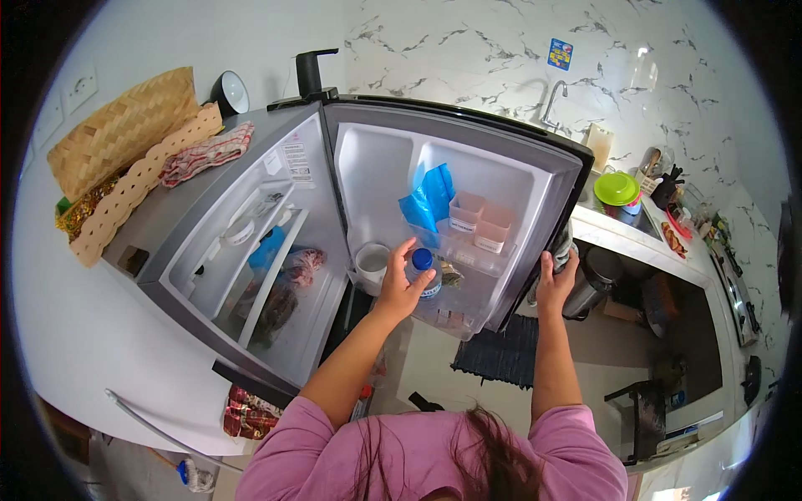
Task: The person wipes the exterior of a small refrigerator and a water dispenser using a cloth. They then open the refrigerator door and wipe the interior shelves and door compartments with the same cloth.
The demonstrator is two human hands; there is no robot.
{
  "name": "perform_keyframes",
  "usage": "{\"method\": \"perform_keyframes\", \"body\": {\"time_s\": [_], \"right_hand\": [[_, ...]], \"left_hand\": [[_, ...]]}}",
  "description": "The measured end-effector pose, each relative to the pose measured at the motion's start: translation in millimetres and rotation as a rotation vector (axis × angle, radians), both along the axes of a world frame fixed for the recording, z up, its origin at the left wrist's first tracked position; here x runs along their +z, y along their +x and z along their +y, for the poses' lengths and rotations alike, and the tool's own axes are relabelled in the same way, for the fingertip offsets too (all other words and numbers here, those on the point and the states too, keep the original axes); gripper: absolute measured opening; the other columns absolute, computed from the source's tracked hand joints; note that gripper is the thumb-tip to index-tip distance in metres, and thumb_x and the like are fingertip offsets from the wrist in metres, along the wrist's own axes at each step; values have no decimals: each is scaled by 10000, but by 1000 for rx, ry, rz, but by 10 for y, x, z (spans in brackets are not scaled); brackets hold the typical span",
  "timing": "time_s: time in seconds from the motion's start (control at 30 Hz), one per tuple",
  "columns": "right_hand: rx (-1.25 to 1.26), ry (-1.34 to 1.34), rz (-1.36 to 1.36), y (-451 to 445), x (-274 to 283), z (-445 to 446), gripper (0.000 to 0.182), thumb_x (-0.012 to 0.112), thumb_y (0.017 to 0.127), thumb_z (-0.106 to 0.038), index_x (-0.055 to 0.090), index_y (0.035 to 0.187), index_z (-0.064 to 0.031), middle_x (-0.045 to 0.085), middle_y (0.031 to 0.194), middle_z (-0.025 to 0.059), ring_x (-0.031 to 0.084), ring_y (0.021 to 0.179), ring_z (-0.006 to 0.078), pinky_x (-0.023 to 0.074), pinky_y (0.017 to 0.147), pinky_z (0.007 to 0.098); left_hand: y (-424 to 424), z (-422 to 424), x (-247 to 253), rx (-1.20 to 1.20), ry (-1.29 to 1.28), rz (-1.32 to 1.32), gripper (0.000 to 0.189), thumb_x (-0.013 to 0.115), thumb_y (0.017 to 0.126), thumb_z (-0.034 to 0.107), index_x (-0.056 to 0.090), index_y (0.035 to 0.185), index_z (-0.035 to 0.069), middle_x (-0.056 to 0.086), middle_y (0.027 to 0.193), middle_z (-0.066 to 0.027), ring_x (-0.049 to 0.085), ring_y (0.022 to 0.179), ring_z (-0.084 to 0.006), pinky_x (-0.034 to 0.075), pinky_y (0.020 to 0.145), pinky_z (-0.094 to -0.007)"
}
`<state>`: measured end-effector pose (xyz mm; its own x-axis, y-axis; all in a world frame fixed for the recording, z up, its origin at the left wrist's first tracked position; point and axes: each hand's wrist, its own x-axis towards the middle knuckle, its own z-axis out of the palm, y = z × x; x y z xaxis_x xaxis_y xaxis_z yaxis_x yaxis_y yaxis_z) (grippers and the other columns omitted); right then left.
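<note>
An upper fridge door (376, 147) stands swung out in front of me, its inner shelves facing me. My left hand (401, 285) is around a clear plastic bottle (431, 289) with a blue cap, which stands in the lower door shelf (460, 325). My right hand (554, 282) grips the door's outer edge, where a grey cloth (562, 241) hangs. Beside the bottle sits a white cup (374, 260). Above are a blue plastic packet (429, 197) and two translucent pink containers (467, 213) bearing labels. In the compartment (307, 329) lie bagged food (305, 266) and a blue item (266, 247).
On the fridge top are a woven basket lid (128, 122), a checked cloth (210, 153) and a black lamp-like object (230, 92). At right, a counter (626, 228) carries a green bowl (617, 188); below it stands a metal bin (592, 278). A dark mat (498, 351) covers some floor.
</note>
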<state>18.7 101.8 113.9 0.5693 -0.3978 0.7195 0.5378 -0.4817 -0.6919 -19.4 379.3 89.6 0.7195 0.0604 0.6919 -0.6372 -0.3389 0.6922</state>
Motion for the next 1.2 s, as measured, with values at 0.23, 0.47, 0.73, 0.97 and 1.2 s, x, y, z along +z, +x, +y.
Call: {"method": "perform_keyframes", "body": {"time_s": [0.23, 0.47, 0.73, 0.97, 1.2], "right_hand": [[-181, -37, -537, -34, 640, 205, 423, 647, 763, -91, 453, 1124, 12, 499, 1034, 158, 496, 939, 267, 383, 842, 343], [-56, -381, -410, -39, 236, 583, 493, 533, 657, -3, 499, 1149, -12, 507, 1105, 225, 446, 1024, 422, 323, 921, 473], [136, -8, -206, 54, -68, 520, 345, 446, 784, 5, 454, 1126, 55, 475, 1164, 197, 457, 1053, 298, 323, 925, 357], [-69, -608, -372, 262, 1302, 535, 427, 610, 744, -207, 522, 1143, -82, 499, 1131, 180, 455, 1004, 335, 350, 878, 416], [202, -1192, -394, 748, 1761, 1107, 384, 606, 750, -329, 567, 1113, -211, 518, 1166, 13, 451, 1062, 237, 394, 836, 398]], "left_hand": [[130, -99, -154, -57, 9, 11, 810, 632, 802, 254, 91, 1351, 5, 312, 1267, -218, 370, 1165, -308, 306, 978, -381], [132, -87, -287, -87, 133, 61, 887, 631, 798, 292, 21, 1352, -38, 333, 1276, -239, 383, 1175, -326, 299, 984, -379], [223, 58, -617, 43, 552, 299, 690, 493, 830, 474, 286, 1255, -29, 480, 1137, -243, 482, 1014, -415, 397, 847, -447], [244, 5, -659, 129, 614, 420, 619, 452, 841, 495, 334, 1230, 28, 514, 1099, -220, 507, 970, -404, 411, 800, -472], [279, -129, -732, 276, 694, 346, 698, 438, 839, 512, 235, 1324, 54, 501, 1138, -226, 491, 1014, -405, 381, 831, -512]]}}
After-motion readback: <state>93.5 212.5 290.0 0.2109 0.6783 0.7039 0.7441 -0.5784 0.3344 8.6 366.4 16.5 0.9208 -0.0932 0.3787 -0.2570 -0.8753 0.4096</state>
